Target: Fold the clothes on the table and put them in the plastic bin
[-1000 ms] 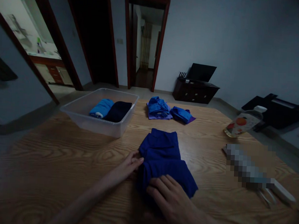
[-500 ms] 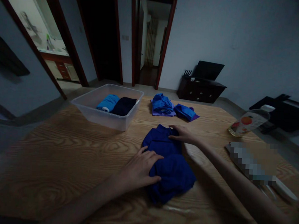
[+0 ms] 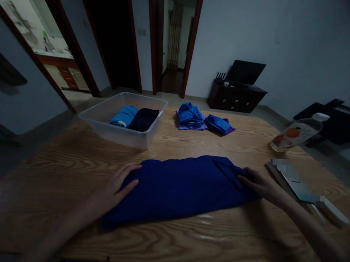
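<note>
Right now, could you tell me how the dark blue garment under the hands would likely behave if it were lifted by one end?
The dark blue garment lies flat and creased on the table, so it would probably droop limply. It looks thin, likely light. With the left hand and right hand at opposite ends, two-handed lifting seems steadier.

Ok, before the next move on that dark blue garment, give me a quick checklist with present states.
1. Dark blue garment spread flat on the table: ok.
2. Left hand flat on its left end: ok.
3. Right hand on its right end: ok.
4. Garment free of wrinkles: cannot tell, light too dim.
5. Plastic bin apart from the garment: ok.
6. Bottle apart from the right hand: ok.
</note>
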`<state>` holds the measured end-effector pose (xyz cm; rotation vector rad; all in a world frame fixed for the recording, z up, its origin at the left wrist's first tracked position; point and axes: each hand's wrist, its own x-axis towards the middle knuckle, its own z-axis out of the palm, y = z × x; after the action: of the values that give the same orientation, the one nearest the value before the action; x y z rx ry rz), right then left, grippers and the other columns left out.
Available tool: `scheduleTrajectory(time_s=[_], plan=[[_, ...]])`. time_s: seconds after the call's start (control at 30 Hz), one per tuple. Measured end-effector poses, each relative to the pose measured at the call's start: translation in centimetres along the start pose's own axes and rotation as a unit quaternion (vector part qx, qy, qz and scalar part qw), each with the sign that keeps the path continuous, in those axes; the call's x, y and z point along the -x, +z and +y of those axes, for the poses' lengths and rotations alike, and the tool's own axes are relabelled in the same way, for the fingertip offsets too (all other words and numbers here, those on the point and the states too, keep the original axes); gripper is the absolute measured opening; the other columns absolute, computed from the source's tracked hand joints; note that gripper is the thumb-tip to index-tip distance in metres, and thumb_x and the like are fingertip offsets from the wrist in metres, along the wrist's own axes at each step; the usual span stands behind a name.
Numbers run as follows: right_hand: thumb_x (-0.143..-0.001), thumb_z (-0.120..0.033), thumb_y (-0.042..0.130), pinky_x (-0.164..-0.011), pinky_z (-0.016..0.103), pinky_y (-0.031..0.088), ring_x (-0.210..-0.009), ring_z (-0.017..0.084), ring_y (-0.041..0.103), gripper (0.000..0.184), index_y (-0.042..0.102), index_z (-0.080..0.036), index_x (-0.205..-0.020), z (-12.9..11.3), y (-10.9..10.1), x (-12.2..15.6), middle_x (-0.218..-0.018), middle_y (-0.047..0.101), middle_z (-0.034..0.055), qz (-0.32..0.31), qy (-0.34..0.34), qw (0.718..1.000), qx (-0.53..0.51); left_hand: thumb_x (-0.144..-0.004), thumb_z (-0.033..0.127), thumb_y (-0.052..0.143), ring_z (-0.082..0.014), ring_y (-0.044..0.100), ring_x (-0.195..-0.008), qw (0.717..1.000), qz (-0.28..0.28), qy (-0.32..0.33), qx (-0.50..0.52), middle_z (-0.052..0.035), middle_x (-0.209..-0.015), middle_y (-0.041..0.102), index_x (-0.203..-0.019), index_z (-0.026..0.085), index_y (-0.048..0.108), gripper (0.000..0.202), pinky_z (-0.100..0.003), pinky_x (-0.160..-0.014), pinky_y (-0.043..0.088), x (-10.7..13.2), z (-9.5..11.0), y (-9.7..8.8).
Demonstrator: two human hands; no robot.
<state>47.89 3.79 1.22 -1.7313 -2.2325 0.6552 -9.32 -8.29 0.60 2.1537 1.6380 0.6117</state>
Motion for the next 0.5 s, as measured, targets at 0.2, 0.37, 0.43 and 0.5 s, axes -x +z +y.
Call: scheduleTrajectory(time_s=[0.2, 0.37, 0.43, 0.5], plan=[[-0.093, -0.077, 0.065, -0.123, 0.059, 0.046, -0.149, 0.041, 0.053, 0.094, 0.039, -0.023, -0.166, -0.2, 2.1, 0.9, -0.165, 0.049, 0.0203, 0.064, -0.155, 0.975, 0.145, -0.099, 0.076, 0.058, -0.0371, 0.057, -0.146, 0.997, -0.024, -0.065, -0.041, -0.0134, -0.157, 0.061, -0.152, 0.023, 0.059, 0.074, -0.057, -0.125, 0.042, -4.3, -2.2, 1.0], [-0.098, -0.064, 0.064, -0.116, 0.060, 0.052, -0.138, 0.040, 0.062, 0.080, 0.046, -0.022, -0.163, -0.7, 2.9, -2.5, -0.150, 0.062, 0.0210, -0.008, -0.190, 0.971, 0.142, -0.087, 0.079, 0.072, -0.0381, 0.066, -0.132, 0.994, -0.099, -0.053, 0.000, -0.0119, -0.143, 0.071, -0.143, 0.026, 0.068, 0.077, -0.053, -0.116, 0.051, -6.1, -2.3, 0.4], [-0.103, -0.053, 0.056, -0.110, 0.056, 0.057, -0.126, 0.036, 0.068, 0.058, 0.058, -0.022, -0.152, -0.2, 2.7, -3.7, -0.137, 0.068, 0.0192, -0.014, -0.180, 0.976, 0.120, -0.086, 0.077, 0.073, -0.0373, 0.069, -0.129, 0.989, -0.131, -0.064, 0.037, -0.0106, -0.143, 0.073, -0.146, 0.027, 0.067, 0.078, -0.049, -0.113, 0.053, -6.2, -2.3, -0.3], [-0.103, -0.043, 0.052, -0.104, 0.051, 0.060, -0.117, 0.033, 0.072, 0.047, 0.066, -0.023, -0.144, 0.4, 2.0, -4.5, -0.130, 0.070, 0.0167, -0.041, -0.177, 0.978, 0.099, -0.087, 0.076, 0.072, -0.0371, 0.070, -0.129, 0.984, -0.154, -0.069, 0.065, -0.0091, -0.144, 0.073, -0.145, 0.028, 0.069, 0.075, -0.047, -0.114, 0.053, -6.2, -2.0, -1.4]])
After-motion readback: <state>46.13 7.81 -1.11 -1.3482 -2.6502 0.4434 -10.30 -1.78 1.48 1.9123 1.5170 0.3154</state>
